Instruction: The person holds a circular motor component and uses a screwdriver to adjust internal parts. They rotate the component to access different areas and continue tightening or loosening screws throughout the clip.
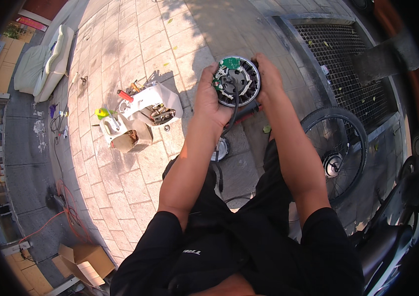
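Note:
A round hub motor core [241, 89] is lifted in front of me between both hands, its ring of windings and green circuit board facing up. My left hand [210, 101] is wrapped round its left side, and my right hand [269, 81] grips the right rim. From its middle a black cable [235, 101] hangs down toward my knees. Below it, partly hidden by my left forearm and the cable, a round silvery part [224, 148] lies on the paving. A red and black bar-shaped thing [248, 114] shows behind the core, mostly covered.
Two cut white plastic containers [170, 93] [138, 141] with tools and metal parts stand left on the paving. To the right lie a spoked wheel with a silver hub [332, 165] and a metal floor grate [337, 54]. An opened cardboard box [91, 261] and orange cable [71, 217] are at lower left.

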Demonstrator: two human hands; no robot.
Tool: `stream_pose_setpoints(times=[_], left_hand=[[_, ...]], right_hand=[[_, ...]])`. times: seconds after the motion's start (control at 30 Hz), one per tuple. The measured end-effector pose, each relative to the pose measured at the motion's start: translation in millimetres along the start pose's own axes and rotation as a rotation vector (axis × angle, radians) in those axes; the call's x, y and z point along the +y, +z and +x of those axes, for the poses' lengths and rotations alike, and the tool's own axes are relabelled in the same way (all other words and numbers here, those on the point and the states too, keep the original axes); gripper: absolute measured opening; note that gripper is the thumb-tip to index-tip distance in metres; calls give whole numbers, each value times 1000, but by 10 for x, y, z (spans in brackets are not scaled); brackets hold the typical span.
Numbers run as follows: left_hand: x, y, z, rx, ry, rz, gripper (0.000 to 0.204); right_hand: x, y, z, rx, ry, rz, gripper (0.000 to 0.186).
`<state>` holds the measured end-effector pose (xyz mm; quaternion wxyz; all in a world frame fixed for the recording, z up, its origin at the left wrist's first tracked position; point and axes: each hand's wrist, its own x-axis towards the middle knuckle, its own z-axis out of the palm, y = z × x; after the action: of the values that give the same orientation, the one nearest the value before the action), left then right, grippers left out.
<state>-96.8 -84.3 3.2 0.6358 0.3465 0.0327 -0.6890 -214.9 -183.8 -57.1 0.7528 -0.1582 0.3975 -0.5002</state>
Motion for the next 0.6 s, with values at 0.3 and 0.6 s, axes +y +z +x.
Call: stream_pose_setpoints(times=[0.3, 0.6], left_hand=[[-92, 22, -132, -214, 444, 173, 59], [-257, -7, -219, -294, 738, 505, 69]], right_hand=[[-274, 70, -330, -116, -187, -5, 26], [-393, -19, -471, -265, -369, 30, 28]])
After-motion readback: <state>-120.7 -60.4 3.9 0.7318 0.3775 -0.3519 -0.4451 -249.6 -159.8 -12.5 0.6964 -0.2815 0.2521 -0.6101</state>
